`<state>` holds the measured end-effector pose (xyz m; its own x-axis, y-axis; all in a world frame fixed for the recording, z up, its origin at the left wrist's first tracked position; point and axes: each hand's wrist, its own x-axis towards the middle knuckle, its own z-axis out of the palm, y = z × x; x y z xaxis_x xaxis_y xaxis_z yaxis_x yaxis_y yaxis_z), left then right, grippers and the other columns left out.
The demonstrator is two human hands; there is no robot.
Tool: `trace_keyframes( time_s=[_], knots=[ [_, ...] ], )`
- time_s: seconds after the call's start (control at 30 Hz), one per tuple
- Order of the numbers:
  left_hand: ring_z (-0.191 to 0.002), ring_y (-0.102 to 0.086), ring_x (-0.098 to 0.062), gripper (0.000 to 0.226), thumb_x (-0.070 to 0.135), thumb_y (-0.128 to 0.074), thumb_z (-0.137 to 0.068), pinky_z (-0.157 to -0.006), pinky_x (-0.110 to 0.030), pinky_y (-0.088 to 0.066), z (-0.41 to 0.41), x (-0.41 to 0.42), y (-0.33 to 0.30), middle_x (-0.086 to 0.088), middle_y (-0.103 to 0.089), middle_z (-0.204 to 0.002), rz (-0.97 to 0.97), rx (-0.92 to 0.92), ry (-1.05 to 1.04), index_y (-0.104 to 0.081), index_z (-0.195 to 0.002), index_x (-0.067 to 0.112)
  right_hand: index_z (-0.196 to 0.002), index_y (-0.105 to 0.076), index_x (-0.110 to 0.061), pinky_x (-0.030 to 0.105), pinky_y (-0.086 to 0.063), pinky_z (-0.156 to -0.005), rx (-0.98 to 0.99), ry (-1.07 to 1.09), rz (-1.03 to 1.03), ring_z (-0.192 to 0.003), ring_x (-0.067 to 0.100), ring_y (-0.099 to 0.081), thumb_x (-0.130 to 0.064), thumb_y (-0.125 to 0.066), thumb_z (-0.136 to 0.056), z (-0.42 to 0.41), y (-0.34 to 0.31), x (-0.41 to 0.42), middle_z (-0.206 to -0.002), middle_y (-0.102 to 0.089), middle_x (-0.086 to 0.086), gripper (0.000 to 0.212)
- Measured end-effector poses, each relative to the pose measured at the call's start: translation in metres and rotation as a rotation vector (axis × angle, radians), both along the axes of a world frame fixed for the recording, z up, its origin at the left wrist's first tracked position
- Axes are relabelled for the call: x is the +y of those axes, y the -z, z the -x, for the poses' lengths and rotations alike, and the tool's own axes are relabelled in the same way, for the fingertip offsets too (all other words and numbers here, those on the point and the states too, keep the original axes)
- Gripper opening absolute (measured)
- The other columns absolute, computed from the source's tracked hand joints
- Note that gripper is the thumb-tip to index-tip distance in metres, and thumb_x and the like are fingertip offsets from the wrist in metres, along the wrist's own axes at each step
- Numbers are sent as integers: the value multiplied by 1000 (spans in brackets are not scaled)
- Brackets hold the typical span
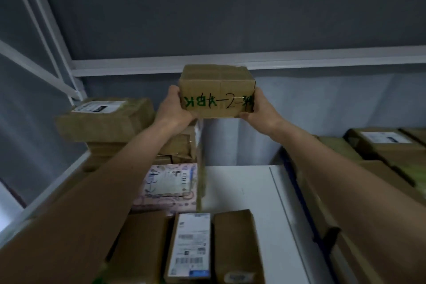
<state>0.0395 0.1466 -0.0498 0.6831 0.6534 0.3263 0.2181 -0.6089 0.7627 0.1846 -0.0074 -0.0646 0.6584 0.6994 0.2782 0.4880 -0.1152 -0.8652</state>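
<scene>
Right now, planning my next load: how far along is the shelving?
Done: brown cardboard parcels stacked at left. In hand: left hand and right hand grip a small marker-lettered brown cardboard box, aloft. Left: setting it down, perhaps on the white shelf.

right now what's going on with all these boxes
A person holds a small cardboard box up, left hand and right hand curled round its lower corners. Marker writing on its front reads upside down. It is in the air, beside the stack of parcels and above a white shelf.
</scene>
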Motion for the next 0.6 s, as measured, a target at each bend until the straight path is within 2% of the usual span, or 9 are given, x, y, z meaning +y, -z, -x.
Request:
trace_keyframes(
  time_s=[0.13, 0.23, 0.43, 0.5, 0.6],
  knots=[
    [-101, -62, -23, 45, 7, -71, -81, -91, -41, -52, -54, -51, 11, -5, -60, -109, 39, 29, 79, -37, -107, 18, -138, -28, -10, 38, -44, -105, 9, 66, 58, -121, 21, -50, 12, -51, -86, -53, 9, -62, -126, -50, 4, 62],
    [-100, -61, -24, 46, 2, -71, -79, -90, -41, -52, -98, -88, 20, -5, -58, -105, 71, 37, 109, -36, -104, 16, -137, -31, -9, 37, -43, -105, 2, 123, 91, -119, 21, -50, 13, -47, -86, -91, 12, -106, -121, -51, 2, 58],
    [-95, -58, -18, 44, 2, -71, -80, -83, -32, -51, -183, -156, 45, 2, -54, -99, 90, 81, 150, -38, -105, 16, -122, -40, -12, 36, -46, -94, 5, 217, 153, -111, 23, -54, 9, -45, -89, -164, 30, -189, -119, -56, 7, 39],
    [-97, -58, -18, 43, 2, -70, -81, -83, -30, -49, -204, -176, 52, 2, -54, -101, 118, 101, 164, -39, -106, 17, -115, -41, -14, 34, -46, -89, 36, 232, 156, -107, 22, -54, 6, -47, -91, -184, 39, -211, -116, -57, 6, 32],
    [-103, -57, -17, 43, 7, -72, -82, -89, -31, -49, -229, -202, 65, 0, -56, -107, 178, 103, 180, -39, -108, 15, -108, -44, -15, 36, -45, -86, 110, 265, 138, -100, 22, -56, -10, -51, -94, -209, 50, -235, -111, -60, 6, 17]
  ],
)
